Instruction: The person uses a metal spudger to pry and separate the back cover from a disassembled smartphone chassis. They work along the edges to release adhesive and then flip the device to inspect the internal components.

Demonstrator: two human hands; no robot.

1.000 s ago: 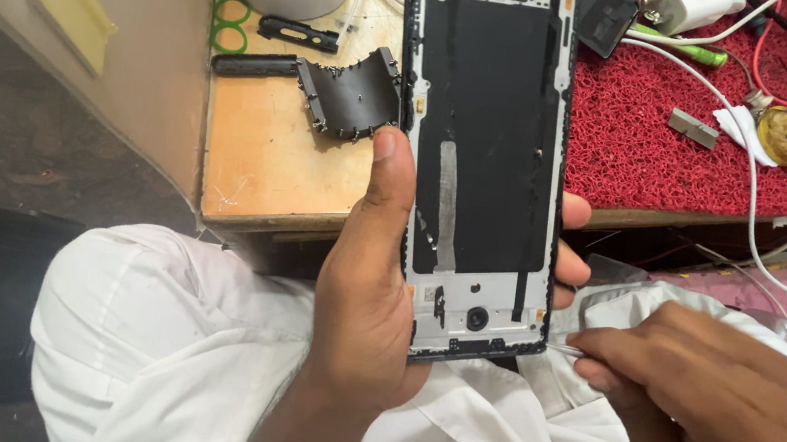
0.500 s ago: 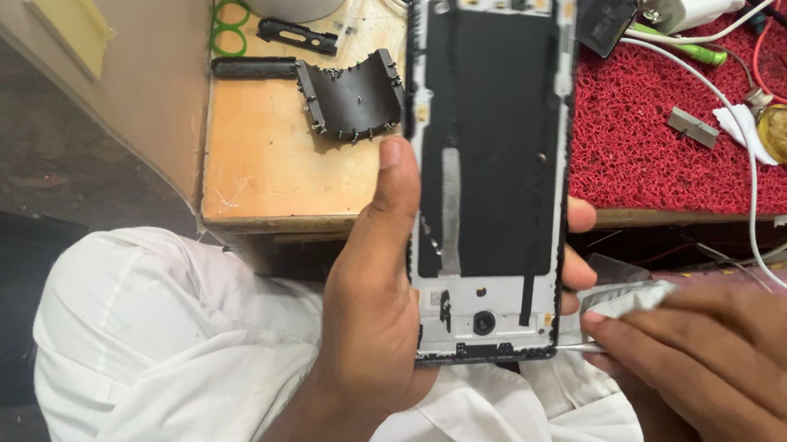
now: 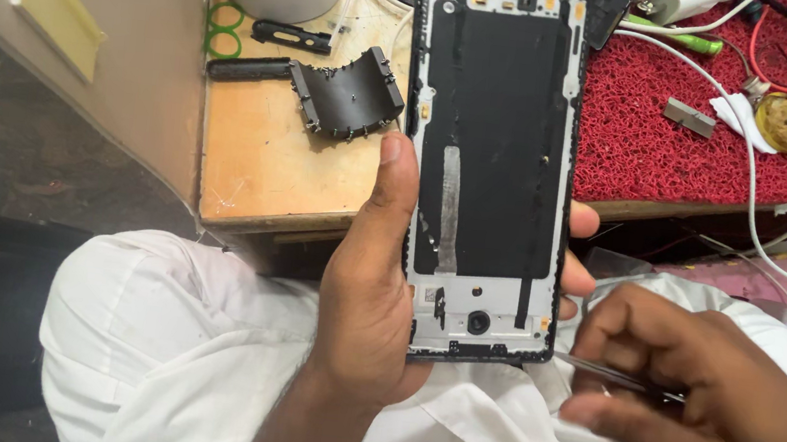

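— Head view: what is the left hand (image 3: 373,317) doing?
— Its fingers are wrapped around an opened phone frame (image 3: 489,163), held upright above the lap, thumb along the left edge.
— And the right hand (image 3: 717,416)?
— Fingers pinched shut on thin metal tweezers (image 3: 613,374), tip near the frame's lower right corner.

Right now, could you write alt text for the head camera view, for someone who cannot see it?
A left hand holds an opened phone frame upright over a lap in white cloth, while the right hand pinches thin metal tweezers near its lower right corner. Behind are a wooden bench with a curved black part and a red mat with cables.
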